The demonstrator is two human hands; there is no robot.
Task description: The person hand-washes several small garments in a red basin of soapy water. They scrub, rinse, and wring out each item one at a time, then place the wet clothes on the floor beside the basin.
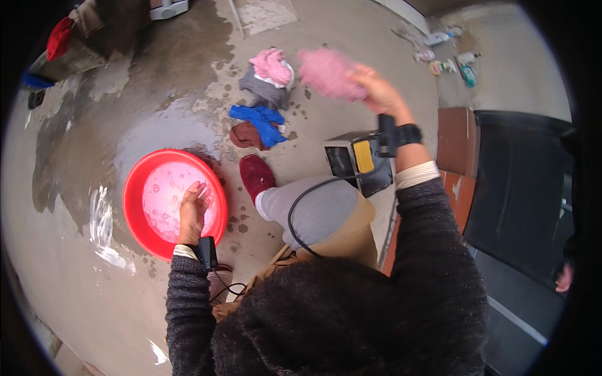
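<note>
My right hand [380,89] is raised out to the right and grips a pink cloth [327,74], which is blurred by motion. Over the red plastic basin [130,218] hangs my left hand [193,210], fingers apart and holding nothing. Pinkish sudsy water [162,195] with bubbles fills much of the basin. On the floor beyond my foot lies a heap with a pink garment [272,66] on top of white and grey cloth [263,87]. Nearer to me, a blue garment [261,123] partly covers a maroon one [247,135].
Wet concrete floor [160,110] spreads ahead and left. A box-like block [339,160] bearing a yellow piece [363,156] stands by my right knee, near a cable [301,202]. Bottles [468,73] lie at far right. Another person's hand [563,278] shows at the right rim.
</note>
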